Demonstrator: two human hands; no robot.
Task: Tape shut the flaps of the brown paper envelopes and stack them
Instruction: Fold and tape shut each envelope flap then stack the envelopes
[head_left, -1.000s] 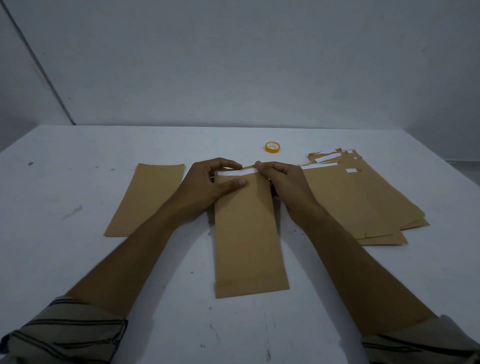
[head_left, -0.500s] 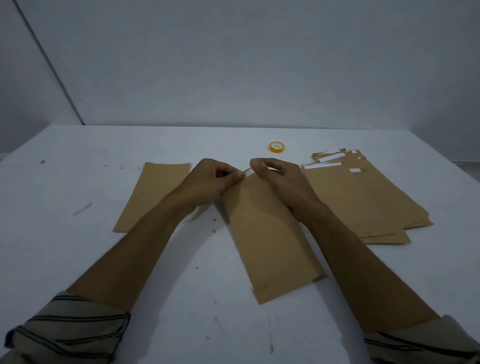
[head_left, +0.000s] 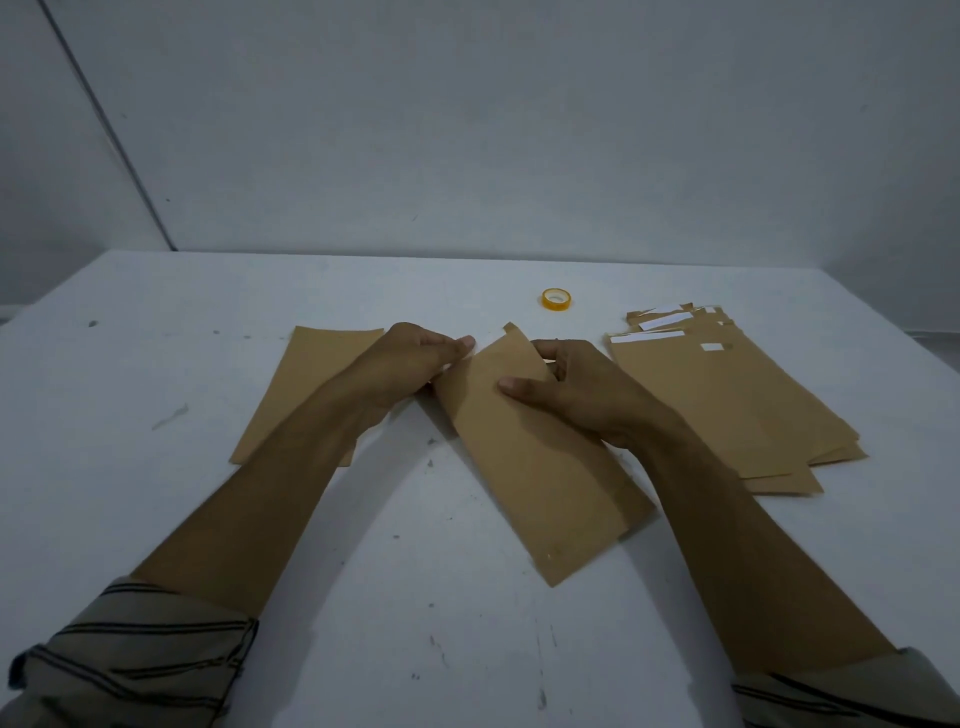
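One long brown paper envelope is held over the middle of the white table, turned askew so that its far end points to the left and its near end to the right. A small brown flap tip is seen sticking up past the far end. The far right part is gripped by the right hand, with the thumb laid on the upper face and the fingers curled behind the edge. The left hand is curled at the far left corner and appears to pinch that edge between thumb and fingertips, though the contact is lost in shadow

A second flat brown envelope is laid on the table to the left, partly covered by the left forearm. To the right, a loose fanned stack of brown envelopes is spread out; at least three layers are shown by its near edges. Four white strips of differing length are counted at its far end. One small roll of yellow tape is set flat beyond the hands, apart from all the paper. Two striped sleeves are seen at the bottom corners, the left sleeve and the right sleeve
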